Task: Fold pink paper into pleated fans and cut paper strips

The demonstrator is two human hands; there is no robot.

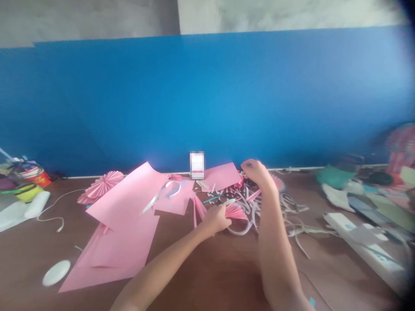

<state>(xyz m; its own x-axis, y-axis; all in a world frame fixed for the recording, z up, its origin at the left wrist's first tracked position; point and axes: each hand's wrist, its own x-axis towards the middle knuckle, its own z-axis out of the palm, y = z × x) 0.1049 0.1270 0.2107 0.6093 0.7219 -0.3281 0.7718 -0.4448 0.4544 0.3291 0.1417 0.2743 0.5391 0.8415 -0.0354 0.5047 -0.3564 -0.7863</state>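
My left hand (pixel 215 219) grips a pleated pink paper strip (pixel 235 212) over the brown tabletop (pixel 207 276), with more pleats showing on its near-left side. My right hand (pixel 254 172) is raised at the back, fingers curled beside a pink paper sheet (pixel 221 177). Whatever those fingers may pinch is too small to tell. Between my hands lies a tangled pile of paper strips (pixel 262 203). White-handled scissors (pixel 162 194) rest on the pink paper (pixel 175 203), and large pink sheets (pixel 119 229) spread to the left.
A finished pink paper fan (pixel 102 185) lies at the back left. A blurred white box (pixel 197 165) stands against the blue wall (pixel 207 99). A white power strip (pixel 363 242) and mixed craft items sit at right; a round white object (pixel 56 273) and cable (pixel 52 216) at left.
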